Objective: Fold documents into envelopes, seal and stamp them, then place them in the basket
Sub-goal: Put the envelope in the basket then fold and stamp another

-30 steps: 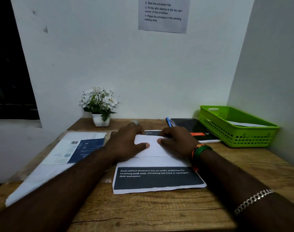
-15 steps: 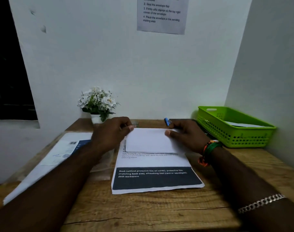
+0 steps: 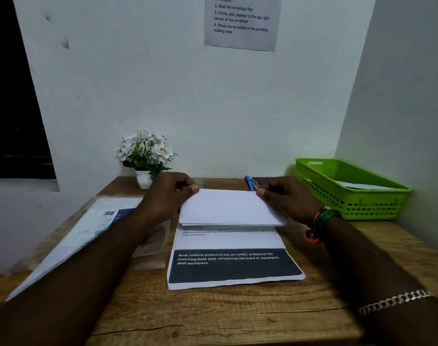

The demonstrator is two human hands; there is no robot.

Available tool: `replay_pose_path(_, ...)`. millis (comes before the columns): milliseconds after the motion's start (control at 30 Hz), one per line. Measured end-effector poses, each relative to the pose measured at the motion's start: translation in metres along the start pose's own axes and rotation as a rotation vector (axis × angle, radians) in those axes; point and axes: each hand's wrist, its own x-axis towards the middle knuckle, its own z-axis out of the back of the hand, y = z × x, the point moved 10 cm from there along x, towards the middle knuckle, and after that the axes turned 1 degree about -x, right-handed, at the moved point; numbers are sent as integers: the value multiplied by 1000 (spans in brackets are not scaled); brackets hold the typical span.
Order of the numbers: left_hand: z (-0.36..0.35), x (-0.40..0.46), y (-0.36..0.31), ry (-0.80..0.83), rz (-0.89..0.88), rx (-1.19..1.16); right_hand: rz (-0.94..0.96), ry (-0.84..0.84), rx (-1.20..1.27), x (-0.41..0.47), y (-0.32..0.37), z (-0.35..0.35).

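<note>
Document (image 3: 234, 260) lies flat mid-desk, dark printed band toward the person; its far portion (image 3: 228, 208) is now doubled over toward the near edge, blank back side up, w/ loose edge hanging just above the printed text. Change vs 1 s ago: then both hands were pressed flat close together on the far part of the sheet; since then they have moved apart to the far corners and brought the flap up and over. Left hand (image 3: 169, 196) pinches far-left corner of flap betw thumb and curled fingers; right hand (image 3: 286, 199) pinches far-right corner same way, remaining fingers tucked under, not spread. Flap is not yet flat, no crease pressed. Judgement: first fold in progress, early in task; next needs edges squared, then crease run down. Envelope: cannot tell for sure; pale sheets (image 3: 88, 228) under left forearm may be the stock. Green basket (image 3: 348, 208) at far right, well apart from the fold, w/ something white already in it. Flower pot (image 3: 144, 179) just behind left hand, blue pen (image 3: 249, 183) betw the hands
</note>
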Motion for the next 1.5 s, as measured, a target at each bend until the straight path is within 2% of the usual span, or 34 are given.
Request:
replay_pose_path(200,-4,-1,5,35,0,89,-88,37,-157,-2,-26,14)
replay_pose_path(300,-10,-4,6,100,-41,288,-151,40,-313,-3,-39,14)
replay_pose_path(367,-12,-5,5,120,-65,364,-115,18,-398,-3,-31,13)
replay_pose_path(500,-11,-7,-10,88,-136,381,17,12,-344,-4,-7,7)
replay_pose_path(633,-32,-20,-1,299,-114,443,19,172,-439,-12,-3,-22)
replay_pose_path(733,-27,-32,-6,302,-114,430,11,204,-529,-17,1,-32)
replay_pose_path(867,25,-65,-23,179,-113,285,64,145,-488,-26,28,-29)
replay_pose_path(967,79,-101,-6,150,-75,290,155,98,-383,-43,75,-39)
replay_pose_path(1100,139,-154,29,143,19,361,262,285,-239,-67,139,-100)
replay_pose_path(1267,163,-181,34,106,45,288,435,431,-183,-84,203,-192)
replay_pose_path(1500,159,-192,32,176,75,217,413,555,-199,-77,217,-247)
